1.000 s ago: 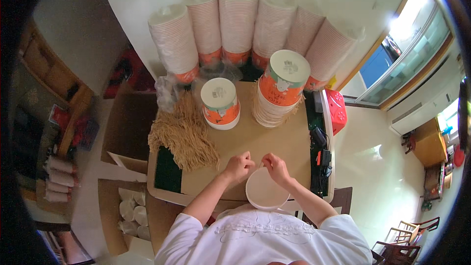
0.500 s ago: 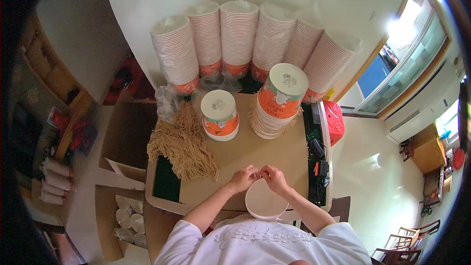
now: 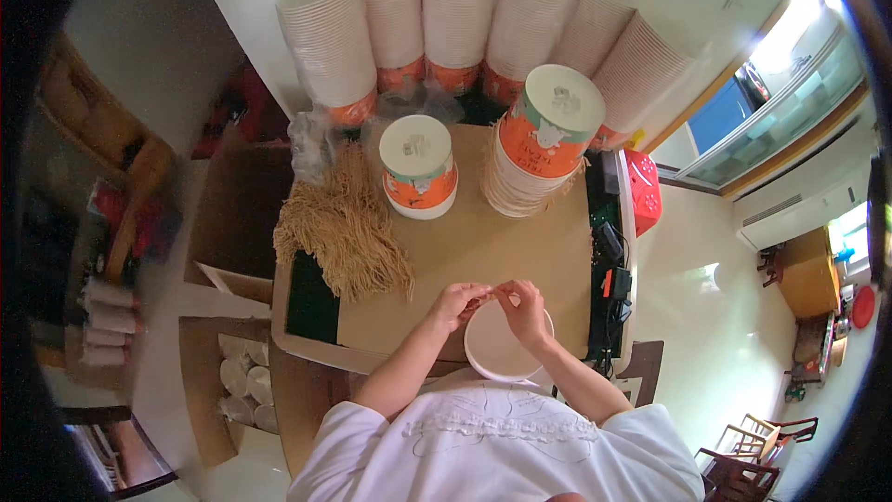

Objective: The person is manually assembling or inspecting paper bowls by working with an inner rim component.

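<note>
A white paper bucket [image 3: 506, 350] with its open mouth up is at the near table edge, against my body. Over its far rim, my left hand [image 3: 459, 305] and my right hand [image 3: 526, 312] meet with pinched fingertips. Whatever sits between the fingers is too small to name. Left of the hands lies a loose bundle of tan cords [image 3: 348, 240]. Farther off, an upside-down orange and green bucket [image 3: 417, 184] rests on the brown cardboard sheet [image 3: 446, 256]. To its right rises a taller stack of upturned buckets [image 3: 548, 141], with tan cord ends around its lower part.
Several tall stacks of nested white buckets [image 3: 460, 14] in clear plastic line the wall. Black cables and adapters [image 3: 613, 288] lie along the right table edge, near a red stool [image 3: 643, 191]. Open cardboard boxes [image 3: 206, 381] stand on the left, one holding wrapped buckets.
My view has tilted, so the table and everything on it sit higher in the picture. Both hands stay pinched at the bucket's rim, with small finger movements.
</note>
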Demonstrator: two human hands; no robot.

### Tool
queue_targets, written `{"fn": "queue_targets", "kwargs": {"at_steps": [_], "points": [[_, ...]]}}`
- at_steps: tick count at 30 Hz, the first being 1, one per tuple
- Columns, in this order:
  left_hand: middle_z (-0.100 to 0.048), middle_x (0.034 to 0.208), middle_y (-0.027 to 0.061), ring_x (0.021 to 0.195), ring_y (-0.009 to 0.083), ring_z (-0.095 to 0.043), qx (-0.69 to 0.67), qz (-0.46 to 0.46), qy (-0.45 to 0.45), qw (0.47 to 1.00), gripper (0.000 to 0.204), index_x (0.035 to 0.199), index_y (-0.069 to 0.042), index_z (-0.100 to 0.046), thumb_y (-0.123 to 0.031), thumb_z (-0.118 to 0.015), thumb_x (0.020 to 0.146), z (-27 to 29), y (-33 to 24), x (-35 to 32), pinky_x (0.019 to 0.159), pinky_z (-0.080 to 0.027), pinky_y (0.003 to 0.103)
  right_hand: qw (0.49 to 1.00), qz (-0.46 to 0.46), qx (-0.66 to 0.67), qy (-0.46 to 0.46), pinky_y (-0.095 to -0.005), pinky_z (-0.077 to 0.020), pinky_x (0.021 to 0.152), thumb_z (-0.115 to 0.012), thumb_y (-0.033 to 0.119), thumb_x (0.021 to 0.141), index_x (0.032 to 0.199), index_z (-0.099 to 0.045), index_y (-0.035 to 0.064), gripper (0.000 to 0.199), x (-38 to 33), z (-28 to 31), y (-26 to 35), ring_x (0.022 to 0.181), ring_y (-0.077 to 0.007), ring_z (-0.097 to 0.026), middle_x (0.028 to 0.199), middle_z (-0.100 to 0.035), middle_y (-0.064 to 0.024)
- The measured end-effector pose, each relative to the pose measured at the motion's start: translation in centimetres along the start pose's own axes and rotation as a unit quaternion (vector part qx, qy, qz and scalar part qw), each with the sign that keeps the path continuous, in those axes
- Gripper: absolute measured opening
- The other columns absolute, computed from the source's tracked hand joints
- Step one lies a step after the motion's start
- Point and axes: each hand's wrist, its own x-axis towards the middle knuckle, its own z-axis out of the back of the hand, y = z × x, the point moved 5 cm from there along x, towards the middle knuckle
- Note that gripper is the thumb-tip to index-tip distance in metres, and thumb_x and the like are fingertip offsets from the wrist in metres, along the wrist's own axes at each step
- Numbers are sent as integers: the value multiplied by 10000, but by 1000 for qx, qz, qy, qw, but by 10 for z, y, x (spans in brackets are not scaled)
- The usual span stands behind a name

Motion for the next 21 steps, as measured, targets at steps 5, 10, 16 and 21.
{"fn": "queue_targets", "kwargs": {"at_steps": [5,10,16,21], "points": [[-515,567,-41,408,26,-398,3,5,-24,1000,107,780,-72,-636,-174,-615,801,3,4,1,348,-263,161,997,46,-48,-49,-364,-378,794,-669,90,700,734,-605,78,73,-6,-7,-2,767,-232,-539,743,-591,-58],[-500,557,-47,408,23,-386,21,-5,-25,999,105,777,-77,-640,-177,-617,801,7,5,-2,347,-251,162,993,58,-50,-86,-367,-373,806,-679,98,692,734,-607,77,86,-8,-6,-2,777,-229,-536,759,-594,-45],[-555,616,-26,496,43,-481,6,10,-22,1000,77,799,-77,-639,-151,-618,797,8,6,-5,407,-343,156,994,61,-54,-74,-378,-351,858,-677,104,697,775,-627,88,94,-9,-7,1,811,-225,-537,799,-604,-41],[-569,643,-25,507,43,-480,-3,-7,-21,1000,87,845,-56,-645,-120,-612,796,5,0,-8,408,-337,158,989,90,-90,-75,-385,-356,869,-639,71,725,813,-634,81,88,-11,-5,13,832,-230,-551,842,-607,-59]]}}
